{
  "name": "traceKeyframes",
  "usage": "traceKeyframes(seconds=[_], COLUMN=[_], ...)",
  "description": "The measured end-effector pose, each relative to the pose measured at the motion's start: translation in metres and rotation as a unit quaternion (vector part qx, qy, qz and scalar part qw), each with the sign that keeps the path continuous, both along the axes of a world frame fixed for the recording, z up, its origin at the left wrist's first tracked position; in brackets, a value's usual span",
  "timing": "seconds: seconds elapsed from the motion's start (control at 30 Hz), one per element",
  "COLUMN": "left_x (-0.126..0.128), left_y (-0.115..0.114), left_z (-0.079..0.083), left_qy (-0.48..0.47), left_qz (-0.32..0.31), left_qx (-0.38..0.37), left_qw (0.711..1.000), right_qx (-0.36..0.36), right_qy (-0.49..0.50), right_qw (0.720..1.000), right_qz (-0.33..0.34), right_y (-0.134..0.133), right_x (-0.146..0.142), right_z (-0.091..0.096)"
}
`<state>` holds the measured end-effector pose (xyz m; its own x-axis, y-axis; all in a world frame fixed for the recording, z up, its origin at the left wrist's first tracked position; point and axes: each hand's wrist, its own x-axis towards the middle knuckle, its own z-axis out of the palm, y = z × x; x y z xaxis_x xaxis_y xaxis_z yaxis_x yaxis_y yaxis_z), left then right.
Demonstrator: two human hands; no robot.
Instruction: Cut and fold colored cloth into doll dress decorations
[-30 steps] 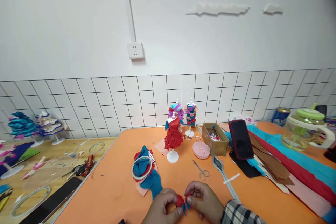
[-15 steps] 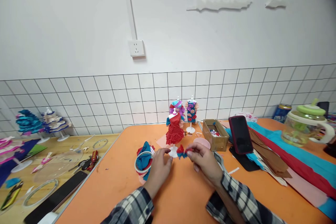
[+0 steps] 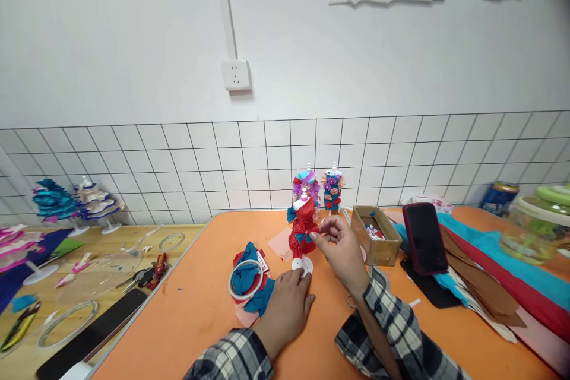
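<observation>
A small white dress-form stand wears a red crepe-paper dress [image 3: 294, 244] at the middle of the table. My right hand [image 3: 342, 249] pinches a small red and blue paper bow [image 3: 304, 237] and holds it against the dress's front at about waist height. Lying low, my left hand [image 3: 287, 303] rests its stretched fingertips on the stand's white round base [image 3: 306, 263]. Just left of that hand, a white ring [image 3: 231, 282] lies round a heap of blue and red paper [image 3: 247, 278].
Two more dressed stands, one in a blue floral dress [image 3: 332, 196], stand behind. To the right are a cardboard box [image 3: 386, 249] with scraps, a propped phone [image 3: 425, 238], paper strips [image 3: 474, 267] and a glass teapot [image 3: 529, 228]. Pliers [image 3: 20, 328] lie far left.
My right hand has brought the bow up onto the red dress. My left hand has moved right and flattened onto the stand's base. The view has shifted slightly.
</observation>
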<state>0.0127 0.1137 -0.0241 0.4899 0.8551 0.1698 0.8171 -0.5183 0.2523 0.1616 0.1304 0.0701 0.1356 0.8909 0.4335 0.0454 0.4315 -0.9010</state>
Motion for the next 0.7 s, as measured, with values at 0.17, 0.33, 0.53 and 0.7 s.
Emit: traceKeyframes(seconds=[0.17,0.33,0.53,0.7], left_x=[0.002,0.002,-0.001,-0.005], left_y=[-0.003,-0.004,-0.003,-0.002], left_z=[0.005,0.003,0.003,0.003], left_qy=[-0.003,0.013,0.03,0.05], left_qz=[-0.007,-0.004,-0.02,-0.006], left_qx=[-0.01,0.004,0.061,0.087], left_qw=[1.0,1.0,0.997,0.995], right_qx=[0.008,0.012,-0.053,-0.202], right_qy=[-0.027,-0.037,-0.106,-0.375], right_qw=[0.999,0.998,0.974,0.893], right_qz=[-0.022,-0.039,0.192,0.145], right_y=[0.002,0.002,-0.009,0.0], right_x=[0.001,-0.005,0.027,0.077], right_z=[0.002,0.002,-0.005,-0.041])
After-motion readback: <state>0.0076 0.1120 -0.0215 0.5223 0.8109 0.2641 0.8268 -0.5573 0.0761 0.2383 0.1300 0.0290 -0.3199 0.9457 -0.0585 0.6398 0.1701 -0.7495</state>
